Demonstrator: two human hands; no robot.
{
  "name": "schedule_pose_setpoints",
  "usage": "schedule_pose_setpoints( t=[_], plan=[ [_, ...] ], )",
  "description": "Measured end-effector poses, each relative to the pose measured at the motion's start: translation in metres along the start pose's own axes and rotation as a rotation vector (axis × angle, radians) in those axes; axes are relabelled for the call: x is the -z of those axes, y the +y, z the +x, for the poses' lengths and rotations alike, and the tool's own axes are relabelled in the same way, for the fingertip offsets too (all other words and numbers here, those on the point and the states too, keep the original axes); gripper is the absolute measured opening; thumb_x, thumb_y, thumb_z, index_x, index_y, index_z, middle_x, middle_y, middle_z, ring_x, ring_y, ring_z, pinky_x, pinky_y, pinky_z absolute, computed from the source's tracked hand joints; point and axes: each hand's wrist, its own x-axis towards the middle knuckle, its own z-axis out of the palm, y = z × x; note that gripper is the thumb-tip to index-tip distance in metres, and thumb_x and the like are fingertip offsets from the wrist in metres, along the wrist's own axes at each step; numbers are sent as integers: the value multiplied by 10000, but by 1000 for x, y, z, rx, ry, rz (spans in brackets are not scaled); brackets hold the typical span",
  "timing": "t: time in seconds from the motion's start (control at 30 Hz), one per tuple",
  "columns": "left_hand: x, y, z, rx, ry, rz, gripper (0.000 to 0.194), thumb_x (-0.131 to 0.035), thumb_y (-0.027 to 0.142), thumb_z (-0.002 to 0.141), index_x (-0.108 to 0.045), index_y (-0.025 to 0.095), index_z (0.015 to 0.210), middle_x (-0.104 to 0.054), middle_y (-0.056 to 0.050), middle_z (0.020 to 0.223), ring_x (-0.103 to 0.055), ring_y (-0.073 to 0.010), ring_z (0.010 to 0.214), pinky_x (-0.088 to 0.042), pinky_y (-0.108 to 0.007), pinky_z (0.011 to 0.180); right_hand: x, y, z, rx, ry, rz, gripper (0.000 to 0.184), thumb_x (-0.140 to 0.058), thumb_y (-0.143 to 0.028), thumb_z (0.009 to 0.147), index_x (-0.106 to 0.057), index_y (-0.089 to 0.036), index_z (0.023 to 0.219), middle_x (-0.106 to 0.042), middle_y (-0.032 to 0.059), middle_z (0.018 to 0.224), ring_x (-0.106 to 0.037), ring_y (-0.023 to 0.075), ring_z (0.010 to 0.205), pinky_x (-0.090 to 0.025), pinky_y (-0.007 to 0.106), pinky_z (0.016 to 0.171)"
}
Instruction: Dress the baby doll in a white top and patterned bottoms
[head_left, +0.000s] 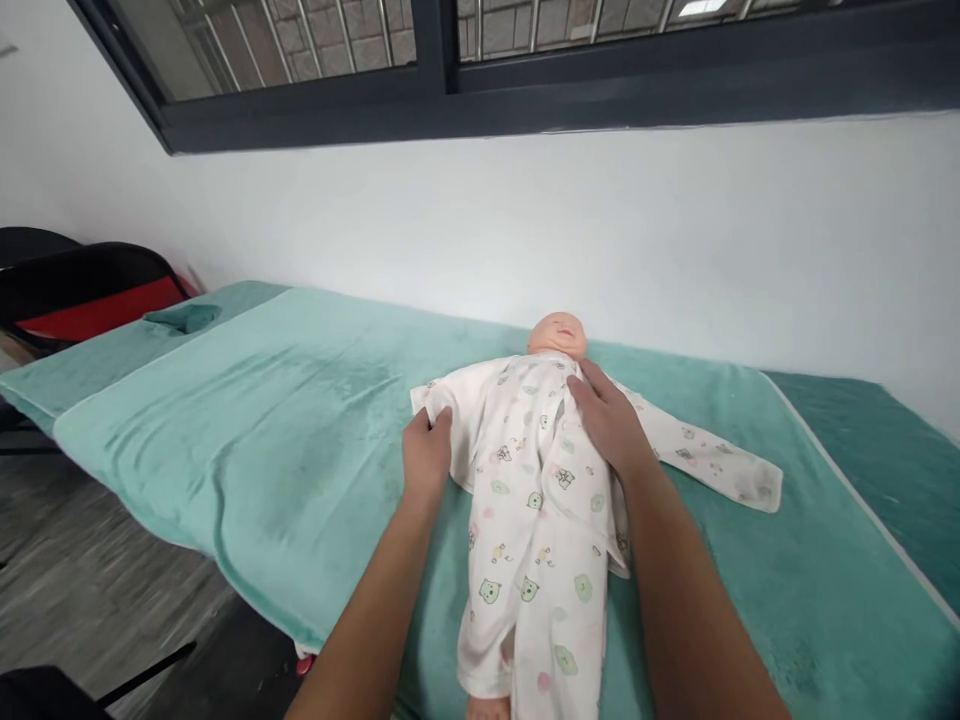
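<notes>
A baby doll [559, 333] lies on its back on a teal blanket [285, 420], dressed in a white romper [536, 520] printed with small green animals. My left hand [425, 450] is closed on the romper's left sleeve near its folded end. Resting flat on the doll's chest, my right hand [611, 420] has its fingers stretched out toward the neck. The romper's other sleeve [720, 465] lies spread out to the right on the blanket. One bare doll foot shows at the bottom edge.
The blanket covers a long table set against a white wall under a dark-framed window [480, 60]. A black chair with a red seat [90, 295] stands at the far left. A small teal cloth [182, 317] lies near the table's left end.
</notes>
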Motion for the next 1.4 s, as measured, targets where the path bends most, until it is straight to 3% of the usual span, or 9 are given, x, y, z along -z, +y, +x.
schedule_pose_setpoints(
  t=[0.1,0.2,0.27,0.37,0.6,0.77,0.97,1.1,1.4],
  plan=[
    [-3,38,-23,-105,-82,-114,430,-533,497,929,-404,211,635,-362,40,574,-355,-117,551,-300,-262,521,1,0,-1,-40,12,-27,509,-534,-467,897,-622,-249,1349,-508,69,1526,-423,315,1437,-270,515,1217],
    [-5,64,-48,-609,-280,75,354,-480,415,978,-557,209,701,-500,0,636,-470,-147,622,-372,-287,590,3,-2,-2,-25,8,-6,462,-535,-447,899,-657,-249,1298,-577,64,1459,-486,308,1382,-325,496,1187],
    [-6,66,-60,-933,-400,255,279,-427,293,1000,-675,221,895,-593,-25,712,-544,-164,686,-395,-308,649,4,-2,-2,-5,13,24,439,-541,-431,896,-671,-255,1276,-616,50,1414,-522,297,1343,-360,480,1163],
    [-5,50,-68,-1117,-439,392,265,-431,219,1006,-681,236,1092,-644,-31,769,-583,-169,728,-395,-330,666,3,-1,-2,-12,32,31,451,-556,-436,889,-672,-253,1285,-611,44,1423,-518,292,1349,-353,472,1169],
    [11,12,-74,-770,-224,106,181,-499,284,990,-647,260,1092,-662,-91,1073,-609,-224,1028,-499,-399,865,1,3,-3,26,66,108,450,-589,-454,891,-661,-263,1293,-631,50,1395,-550,259,1312,-383,459,1147],
    [14,-1,-74,-514,-328,0,315,-460,347,997,-514,217,715,-562,-25,783,-543,-166,757,-452,-324,718,-2,3,-3,178,63,116,330,-569,-404,890,-697,-253,1154,-667,48,1308,-570,230,1259,-397,430,1124],
    [8,6,-57,-260,-207,-64,450,-460,462,972,-387,202,612,-402,16,604,-384,-127,593,-337,-275,569,-2,4,-1,-34,268,90,253,-589,-404,839,-659,-204,978,-686,72,1020,-625,209,899,-511,356,824],
    [-20,41,-16,-289,-156,-142,361,-502,428,948,-538,192,677,-540,6,671,-505,-136,687,-410,-258,655,-2,3,2,-59,213,39,224,-633,-426,813,-605,-211,867,-645,23,875,-586,185,819,-471,332,774],
    [-118,100,49,-409,-486,260,190,-607,299,877,-722,189,773,-685,-42,793,-545,-165,654,-366,-286,626,1,-2,10,-162,161,-264,334,-636,-545,811,-487,-246,789,-612,7,746,-531,195,689,-372,325,657]
  ],
)
